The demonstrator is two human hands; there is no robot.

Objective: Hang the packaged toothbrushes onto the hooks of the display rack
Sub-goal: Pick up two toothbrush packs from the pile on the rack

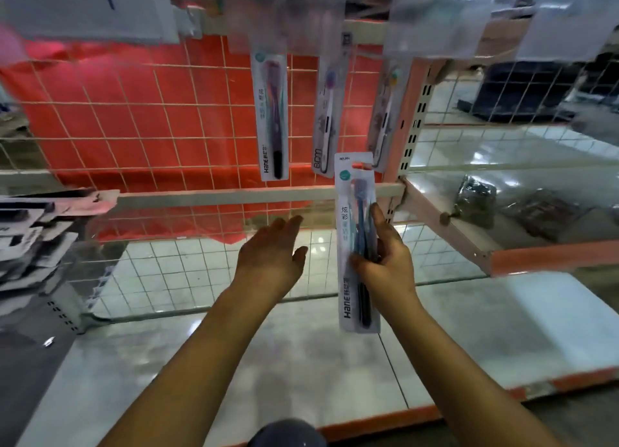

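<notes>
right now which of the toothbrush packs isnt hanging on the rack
The Hane pack with the blue brush: the right hand grips it below the three packs hanging on the wire grid.

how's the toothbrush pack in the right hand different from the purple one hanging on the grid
The held pack is gripped by the right hand in front of the rail, not yet on a hook; the purple pack already hangs on the wire grid. The held pack shows blue brushes, while the hanging one shows a purple brush. Both are long, upright white cards printed with "Hane".
</notes>
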